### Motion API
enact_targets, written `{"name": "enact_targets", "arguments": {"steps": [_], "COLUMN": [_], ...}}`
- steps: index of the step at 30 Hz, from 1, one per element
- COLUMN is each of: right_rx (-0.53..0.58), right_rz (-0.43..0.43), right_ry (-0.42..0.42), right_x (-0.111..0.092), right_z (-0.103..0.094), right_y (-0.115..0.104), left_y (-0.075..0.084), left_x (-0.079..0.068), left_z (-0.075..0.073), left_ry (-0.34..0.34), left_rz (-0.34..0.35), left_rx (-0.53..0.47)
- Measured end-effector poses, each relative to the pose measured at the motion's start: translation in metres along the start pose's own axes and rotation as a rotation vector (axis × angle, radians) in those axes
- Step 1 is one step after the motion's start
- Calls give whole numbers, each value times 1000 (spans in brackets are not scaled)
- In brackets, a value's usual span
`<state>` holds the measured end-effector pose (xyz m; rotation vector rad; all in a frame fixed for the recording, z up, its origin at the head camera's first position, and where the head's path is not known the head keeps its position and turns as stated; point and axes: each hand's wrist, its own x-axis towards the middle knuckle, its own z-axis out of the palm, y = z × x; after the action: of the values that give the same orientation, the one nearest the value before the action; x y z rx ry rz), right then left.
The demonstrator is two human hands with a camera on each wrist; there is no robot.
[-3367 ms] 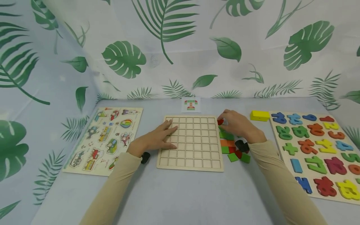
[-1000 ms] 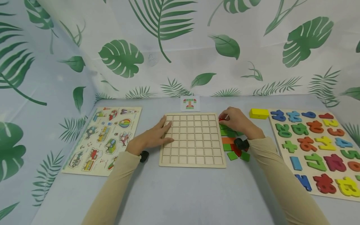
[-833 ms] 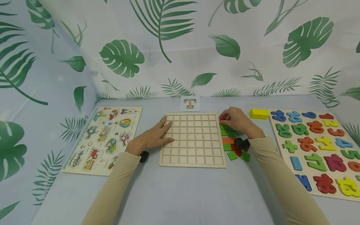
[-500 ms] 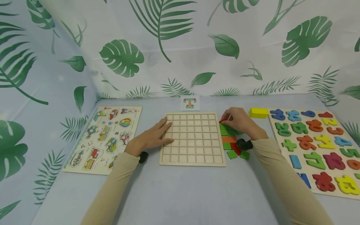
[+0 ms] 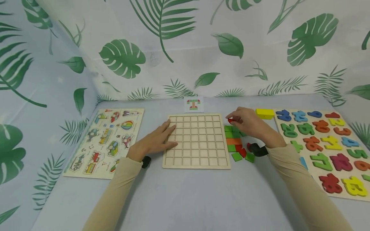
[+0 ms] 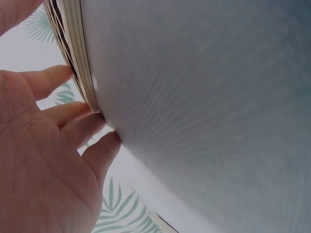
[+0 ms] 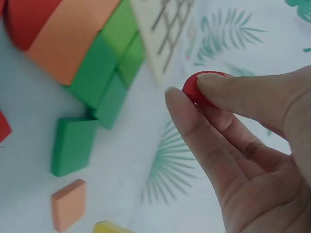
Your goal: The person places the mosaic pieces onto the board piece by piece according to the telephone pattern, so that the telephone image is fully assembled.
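In the head view my left hand (image 5: 153,141) rests on the left edge of a wooden grid board (image 5: 196,166), fingers spread and relaxed. The left wrist view shows those fingertips at the board's side (image 6: 80,53). To the right of the board, my right hand (image 5: 251,123) pinches a small red tile (image 7: 191,89) with a rounded edge between thumb and fingers. It is raised above the table near the board's upper right corner. Below this hand lie several green tiles (image 5: 231,134), an orange piece (image 5: 233,141) and a red curved tile (image 5: 242,153). No tiles show in the grid's squares.
Behind the board is a card (image 5: 193,104) printed with a red, green and orange figure. A picture puzzle (image 5: 105,141) lies on the left, a number puzzle (image 5: 315,163) on the right. A yellow block (image 5: 264,113) sits beyond the right hand.
My right hand has lifted the red tile off the group of tiles and drawn slightly right, uncovering more green tiles. My left hand has stayed at the board's left edge.
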<state>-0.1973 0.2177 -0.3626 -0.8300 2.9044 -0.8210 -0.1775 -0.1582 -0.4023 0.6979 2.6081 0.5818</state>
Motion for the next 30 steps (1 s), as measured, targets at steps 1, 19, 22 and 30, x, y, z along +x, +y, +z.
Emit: {"name": "enact_targets", "arguments": {"steps": [1, 19, 22, 30], "right_rx": [5, 114, 118, 166], "right_rz": [-12, -66, -84, -14], "right_ry": [9, 4, 10, -2], "right_x": [0, 7, 9, 15], "right_z": [-2, -9, -6, 4], "right_y": [-2, -21, -20, -21], "left_y": [0, 4, 6, 8], "left_x": [0, 3, 3, 4], "left_z": [0, -1, 0, 3], "left_ry": [4, -8, -5, 0], "left_rz": [1, -1, 1, -18], "left_rx": [0, 41, 54, 80]}}
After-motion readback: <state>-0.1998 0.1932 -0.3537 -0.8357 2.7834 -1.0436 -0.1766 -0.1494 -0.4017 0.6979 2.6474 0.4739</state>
